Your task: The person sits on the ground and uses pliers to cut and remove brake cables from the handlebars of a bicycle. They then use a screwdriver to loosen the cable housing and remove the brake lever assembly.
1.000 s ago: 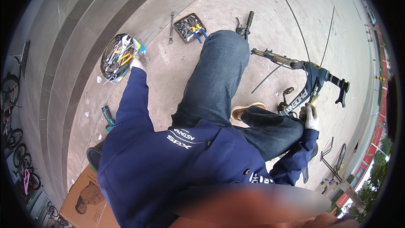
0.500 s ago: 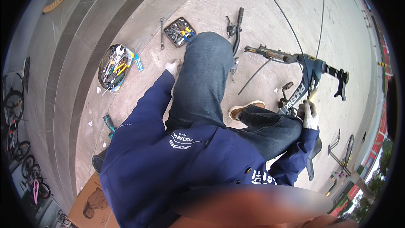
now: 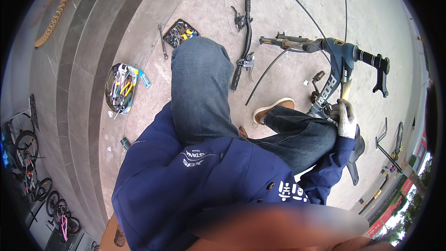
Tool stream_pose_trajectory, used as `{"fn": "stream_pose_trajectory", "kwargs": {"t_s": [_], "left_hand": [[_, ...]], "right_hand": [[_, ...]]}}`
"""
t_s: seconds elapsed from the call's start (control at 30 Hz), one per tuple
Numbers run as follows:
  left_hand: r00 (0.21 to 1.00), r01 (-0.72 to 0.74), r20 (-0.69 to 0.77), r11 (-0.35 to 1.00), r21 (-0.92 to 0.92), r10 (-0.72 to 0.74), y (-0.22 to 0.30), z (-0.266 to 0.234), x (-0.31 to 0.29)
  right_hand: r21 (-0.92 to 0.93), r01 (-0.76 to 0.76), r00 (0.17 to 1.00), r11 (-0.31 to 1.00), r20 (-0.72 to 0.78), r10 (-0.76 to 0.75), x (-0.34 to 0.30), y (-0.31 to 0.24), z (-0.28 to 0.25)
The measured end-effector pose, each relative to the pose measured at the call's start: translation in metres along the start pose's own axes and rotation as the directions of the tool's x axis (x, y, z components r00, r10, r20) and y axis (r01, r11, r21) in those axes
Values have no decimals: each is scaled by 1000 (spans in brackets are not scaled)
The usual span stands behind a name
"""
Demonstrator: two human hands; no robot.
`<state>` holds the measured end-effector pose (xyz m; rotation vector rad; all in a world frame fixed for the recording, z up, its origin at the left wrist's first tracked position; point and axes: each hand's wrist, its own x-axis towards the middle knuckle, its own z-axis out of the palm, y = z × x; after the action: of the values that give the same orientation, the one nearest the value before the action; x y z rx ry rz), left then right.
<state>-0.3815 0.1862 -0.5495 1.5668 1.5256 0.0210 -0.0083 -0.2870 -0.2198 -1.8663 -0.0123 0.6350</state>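
Note:
My right hand (image 3: pixel 344 117), in a pale glove, has its fingers curled around a tube of the dark bicycle frame (image 3: pixel 341 60), next to my bent right leg. The frame lies on its side, with its fork (image 3: pixel 283 42) pointing left and a stem (image 3: pixel 381 72) at the right. Loose black cables (image 3: pixel 297 2) arc up from it. A crank with a pedal (image 3: pixel 318 78) sits beside the down tube. My left arm (image 3: pixel 160 125) runs behind my raised left knee, which hides that hand. Beyond the knee lies a detached handlebar (image 3: pixel 248 37) with brake levers.
To the left stand a tool container (image 3: pixel 121 88) full of pliers and wrenches, and a small tray (image 3: pixel 180 32) of parts. A wrench (image 3: pixel 162 42) lies by the tray, a blue tube (image 3: pixel 145 79) by the container. Steps (image 3: pixel 83 65) rise farther left; a cardboard box (image 3: pixel 115 237) is behind.
My left hand has gone from beside the knee to behind it. The view has shifted, showing more of the handlebar. My right hand stays at the frame.

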Motion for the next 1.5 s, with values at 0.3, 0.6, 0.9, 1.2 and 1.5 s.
{"fn": "stream_pose_trajectory", "kwargs": {"t_s": [0.3, 0.6, 0.9, 1.2, 1.5], "left_hand": [[998, -9, -55, 998, 68, 13, 2, 10, -3], [993, -20, -118, 996, 89, 30, 9, 21, 2], [983, -93, -146, 987, 134, 112, 13, 19, 12], [996, -78, 67, 914, 399, 56, -15, 35, 13], [994, -104, 61, 933, 344, 88, -17, 32, 21]], "right_hand": [[-53, 39, 999, 998, 12, -39, 7, 5, -4], [-16, 19, 999, 1000, 43, -18, 12, 11, -10], [6, -37, 999, 999, 27, 37, 28, 12, -10], [-1, -80, 996, 997, -37, 80, 36, 9, -3], [74, -104, 995, 992, 0, 105, 34, 11, -6]]}}
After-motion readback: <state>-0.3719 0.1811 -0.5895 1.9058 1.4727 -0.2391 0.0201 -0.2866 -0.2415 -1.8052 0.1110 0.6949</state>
